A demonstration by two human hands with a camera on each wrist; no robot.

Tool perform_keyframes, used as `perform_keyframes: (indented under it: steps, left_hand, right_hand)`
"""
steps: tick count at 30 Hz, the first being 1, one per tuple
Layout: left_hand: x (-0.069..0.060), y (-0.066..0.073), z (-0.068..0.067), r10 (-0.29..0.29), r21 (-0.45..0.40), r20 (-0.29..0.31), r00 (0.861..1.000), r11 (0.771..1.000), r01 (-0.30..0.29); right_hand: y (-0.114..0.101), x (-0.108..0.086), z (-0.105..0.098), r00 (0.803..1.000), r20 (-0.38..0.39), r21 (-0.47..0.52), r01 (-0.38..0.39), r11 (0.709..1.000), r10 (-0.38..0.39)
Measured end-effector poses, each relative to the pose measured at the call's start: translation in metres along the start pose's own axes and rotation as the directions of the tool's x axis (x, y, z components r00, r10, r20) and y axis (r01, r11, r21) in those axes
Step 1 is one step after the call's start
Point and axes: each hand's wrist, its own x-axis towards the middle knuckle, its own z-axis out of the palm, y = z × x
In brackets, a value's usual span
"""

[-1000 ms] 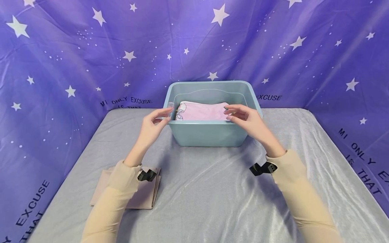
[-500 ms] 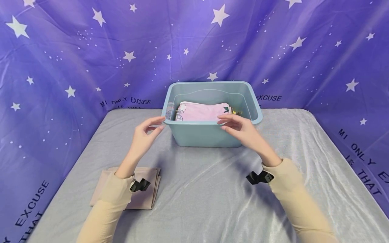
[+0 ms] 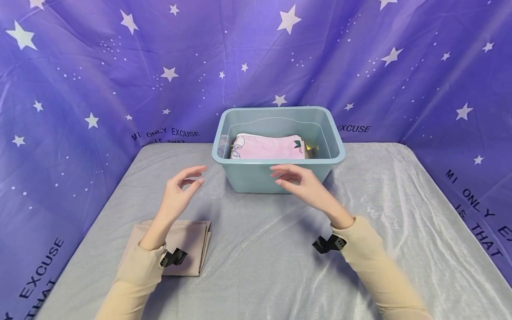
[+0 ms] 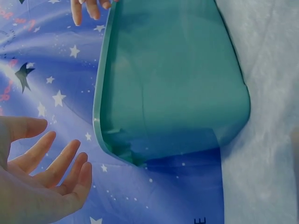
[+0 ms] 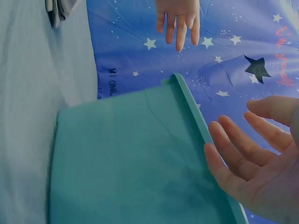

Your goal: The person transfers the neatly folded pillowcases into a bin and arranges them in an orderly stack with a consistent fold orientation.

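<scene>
A blue-green plastic bin (image 3: 276, 178) stands at the back of the table. Inside it lies a folded pink cloth (image 3: 268, 147) with a printed pattern, beside a clear item (image 3: 224, 144) at the left wall and something yellowish (image 3: 313, 150) at the right; their kinds are hard to tell. My left hand (image 3: 178, 191) hovers in front of the bin's left corner, fingers relaxed and holding nothing. In front of the bin's front wall hangs my right hand (image 3: 306, 186), also loose and holding nothing. Both wrist views show relaxed fingers near the bin.
Below my left forearm, a folded beige-pink cloth (image 3: 188, 249) lies on the grey velvety tablecloth (image 3: 256, 249), partly hidden by the sleeve. Purple star-printed fabric (image 3: 256, 44) hangs behind the table and along both sides.
Both hands have drawn back from over the bin toward the person, also drifting left. The bin, the pink cloth in it and the folded cloth on the table have stayed in place.
</scene>
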Motion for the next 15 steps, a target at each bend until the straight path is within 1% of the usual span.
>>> perform_keyframes:
  steps: [2,5,12,15]
  left_hand:
    - [-0.003,0.005,-0.002,-0.015,0.012,-0.005,1.000,1.000,0.015]
    - [-0.007,0.005,-0.005,-0.040,0.018,-0.010,0.999,0.999,0.040]
    - [-0.015,-0.005,-0.015,-0.076,0.030,-0.012,0.997,0.997,0.076]
    - [-0.018,-0.007,-0.019,-0.091,0.046,-0.013,0.996,0.995,0.092]
  right_hand:
    - [0.003,0.001,0.005,1.000,0.017,0.017,0.005,1.000,-0.005]
    - [0.007,0.001,0.012,0.999,0.034,0.036,0.013,0.999,-0.014]
    - [0.013,0.003,0.028,0.999,0.051,0.049,0.001,0.999,-0.003]
    - [0.017,0.004,0.035,0.998,0.070,0.064,-0.011,0.998,0.007]
